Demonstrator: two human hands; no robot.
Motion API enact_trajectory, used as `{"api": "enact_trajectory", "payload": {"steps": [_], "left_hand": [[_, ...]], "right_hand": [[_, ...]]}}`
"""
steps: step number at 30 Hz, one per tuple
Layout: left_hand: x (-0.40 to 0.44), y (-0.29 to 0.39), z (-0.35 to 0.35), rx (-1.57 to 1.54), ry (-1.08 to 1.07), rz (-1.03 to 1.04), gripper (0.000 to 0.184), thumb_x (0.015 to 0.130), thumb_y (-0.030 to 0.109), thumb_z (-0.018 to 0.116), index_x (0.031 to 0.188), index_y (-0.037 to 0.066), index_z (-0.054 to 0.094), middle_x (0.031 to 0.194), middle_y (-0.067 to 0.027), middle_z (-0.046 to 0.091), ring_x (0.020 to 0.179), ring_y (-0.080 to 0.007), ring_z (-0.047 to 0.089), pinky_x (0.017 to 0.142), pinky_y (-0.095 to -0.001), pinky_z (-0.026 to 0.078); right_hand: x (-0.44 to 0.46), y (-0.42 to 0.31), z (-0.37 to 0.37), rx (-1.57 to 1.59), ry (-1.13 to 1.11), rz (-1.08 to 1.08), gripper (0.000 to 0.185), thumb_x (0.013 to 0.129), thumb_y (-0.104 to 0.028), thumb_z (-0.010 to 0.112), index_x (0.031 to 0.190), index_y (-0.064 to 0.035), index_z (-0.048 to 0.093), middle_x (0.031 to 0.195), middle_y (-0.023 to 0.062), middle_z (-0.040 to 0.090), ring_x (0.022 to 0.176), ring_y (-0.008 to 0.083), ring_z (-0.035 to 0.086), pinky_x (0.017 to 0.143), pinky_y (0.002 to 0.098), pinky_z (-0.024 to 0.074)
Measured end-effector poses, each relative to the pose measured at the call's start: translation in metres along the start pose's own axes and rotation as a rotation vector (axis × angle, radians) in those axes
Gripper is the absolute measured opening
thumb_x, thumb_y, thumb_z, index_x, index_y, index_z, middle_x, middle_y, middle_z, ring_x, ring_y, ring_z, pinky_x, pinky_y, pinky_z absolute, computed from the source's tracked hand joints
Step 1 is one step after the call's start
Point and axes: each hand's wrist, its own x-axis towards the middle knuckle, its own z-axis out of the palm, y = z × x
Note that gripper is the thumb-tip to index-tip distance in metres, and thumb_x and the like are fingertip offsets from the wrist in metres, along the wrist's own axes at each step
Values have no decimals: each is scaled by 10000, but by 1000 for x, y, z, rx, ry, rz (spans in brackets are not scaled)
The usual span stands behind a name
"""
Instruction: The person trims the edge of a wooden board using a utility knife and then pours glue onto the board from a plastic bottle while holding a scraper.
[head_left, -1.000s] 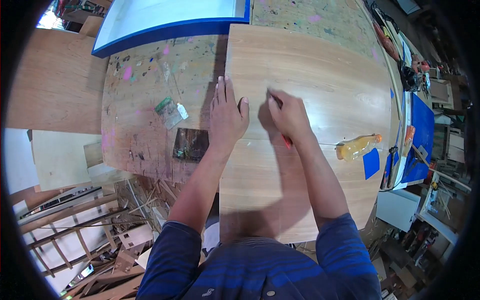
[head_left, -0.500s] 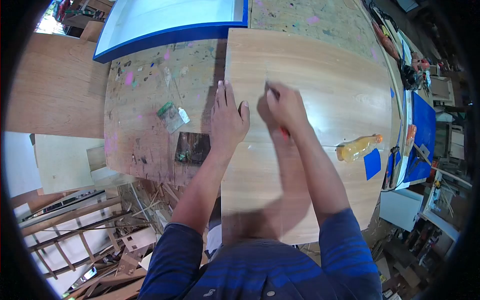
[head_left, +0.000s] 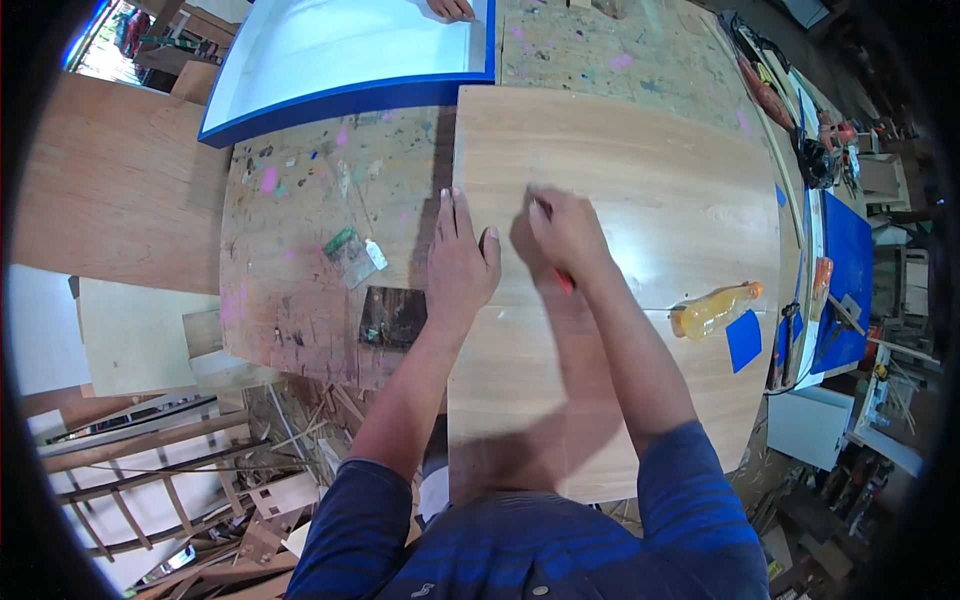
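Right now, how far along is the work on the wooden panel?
Looks done: the panel lies flat on the bench. In hand: the left hand rests at its edge while the right hand holds a red-ended tool over it. Left: probably finishing under the tool; how much, I cannot tell. The bottle and blue piece lie on the panel.

we see bare board (head_left: 610, 130) beyond the right hand (head_left: 568, 232). the bottle (head_left: 718, 309) blocks passage rightward.

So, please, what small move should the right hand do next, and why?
Probably a short stroke with the red tool on the board: the right hand holds it low, and the left hand lies flat near the edge.
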Motion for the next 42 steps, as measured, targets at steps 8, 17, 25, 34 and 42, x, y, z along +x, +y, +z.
{"api": "enact_trajectory", "payload": {"steps": [8, 17, 25, 34, 42], "left_hand": [[-1, -3, 3, -7, 38, 33, 786, 1072, 285, 607, 1680, -83, 270, 1684, -362, 357, 1532, -490, 438, 1223, -549, 442], [1, 0, 2, -7, 19, 25, 784, 1071, 287, 608, 1675, -86, 273, 1683, -374, 348, 1515, -521, 448, 1208, -549, 453], [0, 0, 3, -47, 21, 5, 776, 1071, 281, 607, 1682, -73, 285, 1689, -360, 354, 1512, -525, 447, 1217, -559, 431], [-1, 0, 3, -32, 14, -2, 785, 1067, 296, 612, 1684, -68, 289, 1691, -352, 362, 1496, -519, 473, 1208, -557, 443], [0, -2, 2, -10, 25, 22, 775, 1079, 309, 591, 1675, -86, 290, 1693, -354, 348, 1495, -510, 473, 1211, -559, 444]], "right_hand": [[42, -2, 0, -44, -69, 121, 281, 991, -200, 595, 1152, -79, 791, 1069, 264, 769, 1030, 481, 737, 954, 560, 586], [51, 3, 2, -7, -28, 65, 260, 1007, -206, 569, 1046, -74, 790, 1031, 270, 761, 991, 497, 728, 912, 574, 576], [61, 8, 1, 0, 11, 92, 263, 993, -204, 586, 1072, -58, 790, 1034, 254, 772, 988, 492, 735, 935, 567, 578], [62, 8, -3, -13, -57, 86, 266, 984, -196, 595, 1102, -58, 789, 1047, 265, 768, 1007, 499, 730, 937, 566, 576], [57, 5, 5, 14, -66, 50, 279, 982, -203, 616, 1144, -67, 798, 1103, 277, 764, 1058, 493, 728, 976, 562, 574]]}}
